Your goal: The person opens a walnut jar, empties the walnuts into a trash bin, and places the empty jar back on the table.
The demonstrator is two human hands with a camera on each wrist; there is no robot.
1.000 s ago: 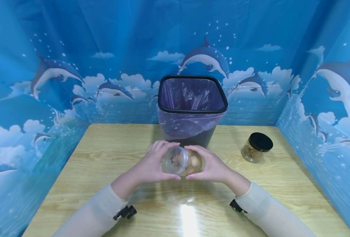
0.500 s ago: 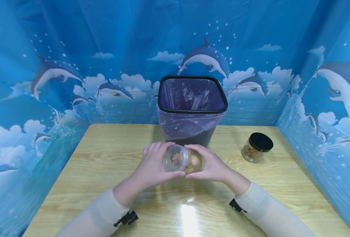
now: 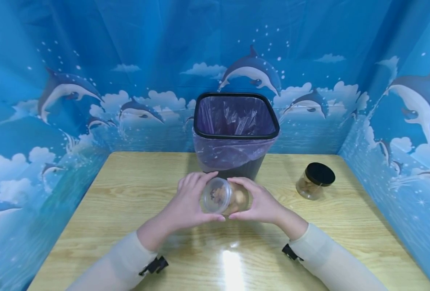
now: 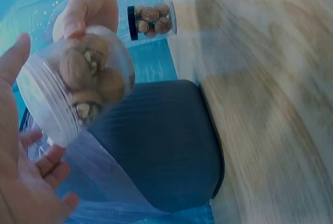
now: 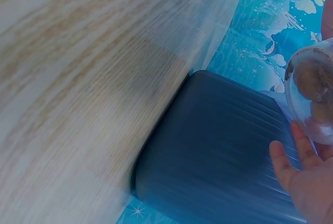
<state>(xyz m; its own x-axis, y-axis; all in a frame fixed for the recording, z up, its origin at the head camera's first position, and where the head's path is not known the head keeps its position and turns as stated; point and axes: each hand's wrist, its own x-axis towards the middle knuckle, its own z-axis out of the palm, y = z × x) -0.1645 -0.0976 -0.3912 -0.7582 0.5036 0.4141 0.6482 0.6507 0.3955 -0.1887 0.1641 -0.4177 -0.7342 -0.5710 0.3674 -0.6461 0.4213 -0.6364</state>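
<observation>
A clear jar of walnuts (image 4: 93, 73) lies tipped on its side between both hands, in front of the bin. Its see-through screw lid (image 3: 216, 196) faces left. My left hand (image 3: 187, 202) curves round this lid, thumb near its lower edge and index finger near the upper. In the left wrist view the fingertips (image 4: 54, 156) are right at the lid's rim, with the thumb spread away above. Around the base end of the jar, my right hand (image 3: 260, 204) grips with thumb and fingers. The right wrist view shows the jar only partly, at its right edge.
A dark bin (image 3: 237, 137) with a purple liner stands just behind the hands. Another walnut jar (image 3: 314, 182), with a black lid, stands upright at the right of the wooden table (image 3: 135, 182). Dolphin-print blue sheets (image 3: 146, 48) enclose the back and sides.
My left hand turned round the lid, its thumb moving up and right, then turned back toward its earlier pose. The right hand and jar stayed almost still.
</observation>
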